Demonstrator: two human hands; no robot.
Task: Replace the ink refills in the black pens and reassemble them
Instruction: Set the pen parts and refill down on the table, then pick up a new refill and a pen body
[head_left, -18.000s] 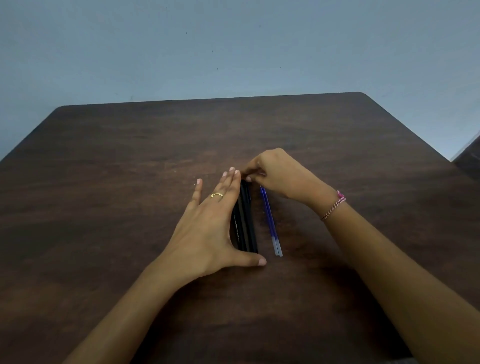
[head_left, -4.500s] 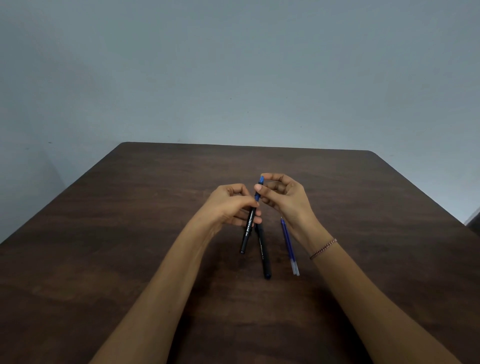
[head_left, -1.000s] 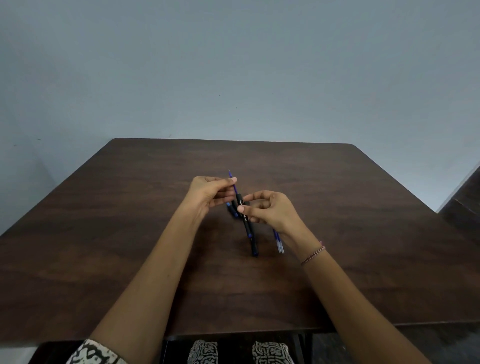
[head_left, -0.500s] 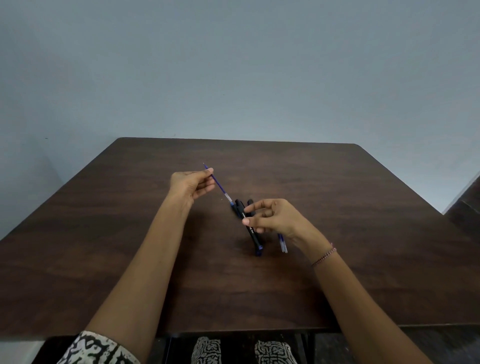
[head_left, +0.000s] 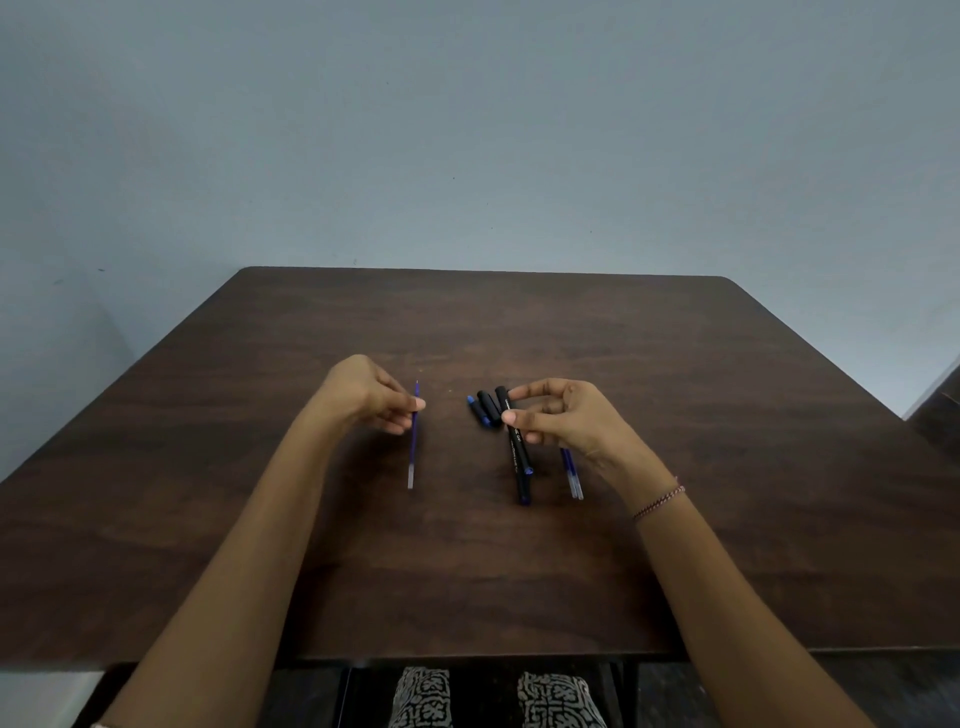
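On the dark wooden table, centre: my left hand pinches a thin blue ink refill; my right hand pinches the slim black pen barrel, spare blue refills just right. I'd park the left refill well apart to avoid mix-ups.

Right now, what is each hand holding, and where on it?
Left hand pinches the refill near its far end. Right hand pinches a pen near its far end.

Black pens, blue refills, dark-brown table.
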